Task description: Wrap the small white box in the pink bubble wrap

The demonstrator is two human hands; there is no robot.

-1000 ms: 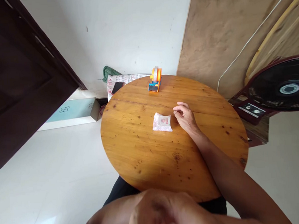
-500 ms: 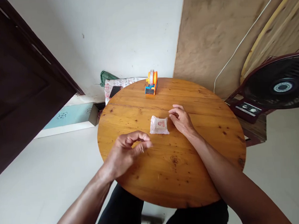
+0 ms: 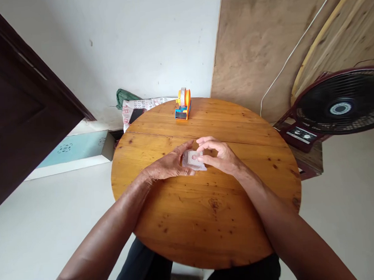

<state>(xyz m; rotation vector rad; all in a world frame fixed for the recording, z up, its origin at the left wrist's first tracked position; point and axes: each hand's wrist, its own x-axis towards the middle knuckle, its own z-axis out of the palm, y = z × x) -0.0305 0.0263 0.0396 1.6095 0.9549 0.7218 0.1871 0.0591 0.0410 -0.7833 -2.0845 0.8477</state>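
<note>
A small packet in whitish translucent wrap lies on the round wooden table, with a faint reddish mark on its top. My left hand is at the packet's left side, thumb and fingers spread around its near and far edges; whether it grips is not clear, but the fingers are apart. My right hand is over the packet's right part, fingers curved and apart, the thumb tip at its top.
An orange and blue tape dispenser stands at the table's far edge. Behind it are a printed white sack and the wall. A dark red fan is at the right, a pale blue box on the floor at the left.
My left hand has moved forward and right to the packet, its fingers spreading. My right hand has come over the packet's right part. The view has shifted slightly.
</note>
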